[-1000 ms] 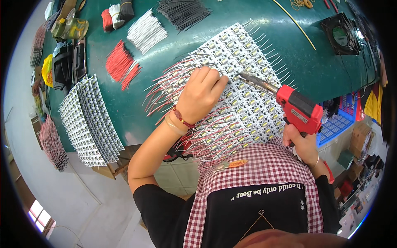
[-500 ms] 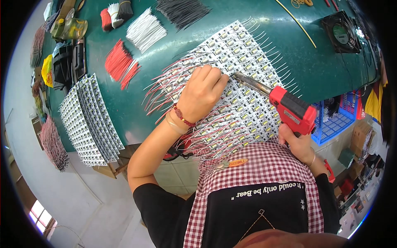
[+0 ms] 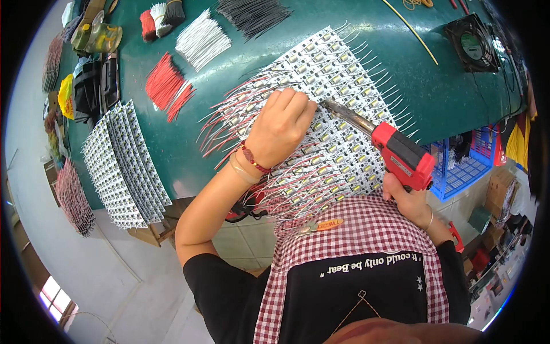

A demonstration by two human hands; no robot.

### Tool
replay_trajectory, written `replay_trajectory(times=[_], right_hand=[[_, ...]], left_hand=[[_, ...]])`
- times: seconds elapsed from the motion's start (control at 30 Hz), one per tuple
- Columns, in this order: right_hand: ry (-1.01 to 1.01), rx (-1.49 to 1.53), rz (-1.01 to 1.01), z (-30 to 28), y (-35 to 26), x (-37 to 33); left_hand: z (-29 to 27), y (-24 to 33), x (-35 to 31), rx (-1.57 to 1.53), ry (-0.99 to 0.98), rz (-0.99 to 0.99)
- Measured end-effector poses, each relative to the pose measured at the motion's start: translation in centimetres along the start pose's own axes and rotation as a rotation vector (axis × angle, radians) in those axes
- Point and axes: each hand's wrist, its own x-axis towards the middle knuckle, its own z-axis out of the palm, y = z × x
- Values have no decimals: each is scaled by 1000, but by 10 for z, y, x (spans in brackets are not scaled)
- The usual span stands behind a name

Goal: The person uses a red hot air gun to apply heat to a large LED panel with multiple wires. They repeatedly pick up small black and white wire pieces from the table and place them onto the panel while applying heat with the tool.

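Observation:
A large white sheet of small LED circuit boards (image 3: 361, 132) lies across the near edge of the green table. Red, white and black wires stick out from its left part, and dark wire ends fringe its right edge. My left hand (image 3: 283, 123) rests over the sheet's middle, its fingers pinched together; what is between the fingertips is hidden. My right hand (image 3: 405, 198) is wrapped round the grip of a red and black soldering gun (image 3: 401, 152). The gun's metal tip meets the sheet just right of my left fingertips; whether it touches a wire is too small to tell.
Bundles of red wires (image 3: 168, 86), white wires (image 3: 203, 41) and black wires (image 3: 255, 16) lie farther back. More LED sheets (image 3: 123, 166) overhang the table's left edge. A black fan (image 3: 471, 43) stands at the far right, above a blue crate (image 3: 467, 166).
The soldering gun's body and my right hand have shifted slightly left and down, while its tip stays near the same spot. My left hand stays almost in place, still pinched.

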Motion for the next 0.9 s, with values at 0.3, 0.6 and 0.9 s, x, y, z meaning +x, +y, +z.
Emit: replay_trajectory(times=[0.3,0.6,0.9], right_hand=[[10,162,-58,0,-6,-3],[-8,197,-104,-5,0,-8],[-59,165,-71,-9,10,-16]], left_hand=[[0,1,0,20,-7,1],[0,0,0,87,5,19],[2,18,-6,14,-13,-29]])
